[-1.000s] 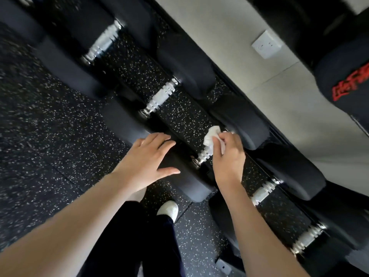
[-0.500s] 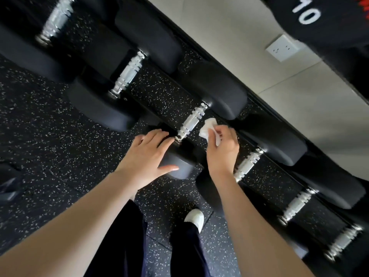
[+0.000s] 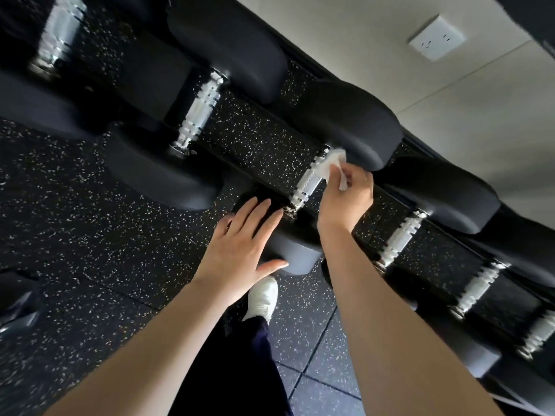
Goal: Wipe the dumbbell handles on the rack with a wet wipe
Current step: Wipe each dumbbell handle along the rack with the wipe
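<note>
My right grip (image 3: 345,199) is closed in a pinch on the wet wipe (image 3: 330,163), fingertips bunching it against the far end of one dumbbell handle (image 3: 307,183), just beside the far head (image 3: 354,124) near the back edge of the rack (image 3: 303,66). My left grip (image 3: 240,253) lies open, fingers straight, flat on the near head (image 3: 294,250) at the rack's front edge.

I judge the wipe to be light, limp and damp. It will fold and slide wherever I push it, so I would keep the pinch at its bunched middle and let the loose part wrap the bar. The handle looks like stiff chromed metal with ribbed ends and a finer-textured middle. I expect the ribs to drag at the wipe. The dumbbell itself looks heavy and unlikely to shift, though the flat palm on its head should stop any roll.

The handle's long axis runs across the rack from the front edge to the back edge, and the neighbouring handles to the left (image 3: 199,111) and right (image 3: 401,238) lie parallel to it. Strokes should follow that line.
</note>
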The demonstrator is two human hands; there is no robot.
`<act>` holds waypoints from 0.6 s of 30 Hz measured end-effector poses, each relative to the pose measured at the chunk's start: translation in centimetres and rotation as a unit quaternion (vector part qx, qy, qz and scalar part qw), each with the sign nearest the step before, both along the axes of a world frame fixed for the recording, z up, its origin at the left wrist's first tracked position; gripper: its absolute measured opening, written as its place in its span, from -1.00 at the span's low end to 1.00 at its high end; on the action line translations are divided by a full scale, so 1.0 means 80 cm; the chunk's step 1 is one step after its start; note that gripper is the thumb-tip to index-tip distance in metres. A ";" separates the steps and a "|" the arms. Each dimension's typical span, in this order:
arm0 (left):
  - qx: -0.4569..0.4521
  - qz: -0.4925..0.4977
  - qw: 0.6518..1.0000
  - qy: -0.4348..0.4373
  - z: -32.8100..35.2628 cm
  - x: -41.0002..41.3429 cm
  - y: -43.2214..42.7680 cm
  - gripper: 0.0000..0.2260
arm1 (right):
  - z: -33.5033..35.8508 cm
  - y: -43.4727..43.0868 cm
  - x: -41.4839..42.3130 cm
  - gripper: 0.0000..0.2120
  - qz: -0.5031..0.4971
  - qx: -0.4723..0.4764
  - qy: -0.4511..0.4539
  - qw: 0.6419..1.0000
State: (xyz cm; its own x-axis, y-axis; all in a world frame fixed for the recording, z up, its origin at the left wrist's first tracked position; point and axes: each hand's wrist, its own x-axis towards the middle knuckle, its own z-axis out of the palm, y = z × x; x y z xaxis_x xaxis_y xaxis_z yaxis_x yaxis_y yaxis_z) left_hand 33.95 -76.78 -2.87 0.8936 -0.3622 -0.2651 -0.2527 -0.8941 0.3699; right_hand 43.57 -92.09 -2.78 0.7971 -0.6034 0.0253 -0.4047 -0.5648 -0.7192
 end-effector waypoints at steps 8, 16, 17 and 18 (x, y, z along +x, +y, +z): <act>-0.021 0.001 1.000 -0.007 -0.006 0.000 0.001 -0.32 | -0.018 0.005 0.032 -0.93 -0.058 0.073 0.000 0.996; -0.019 0.005 1.000 -0.005 -0.003 -0.002 0.001 -0.30 | -0.018 -0.013 0.015 -0.92 0.125 0.022 0.048 0.991; -0.020 0.007 1.000 -0.004 -0.003 -0.001 0.001 -0.31 | -0.018 -0.014 0.009 -0.93 0.147 0.013 0.055 0.987; -0.021 0.008 1.000 -0.003 -0.003 -0.001 0.001 -0.31 | -0.019 -0.013 0.002 -0.94 0.167 0.008 0.065 0.984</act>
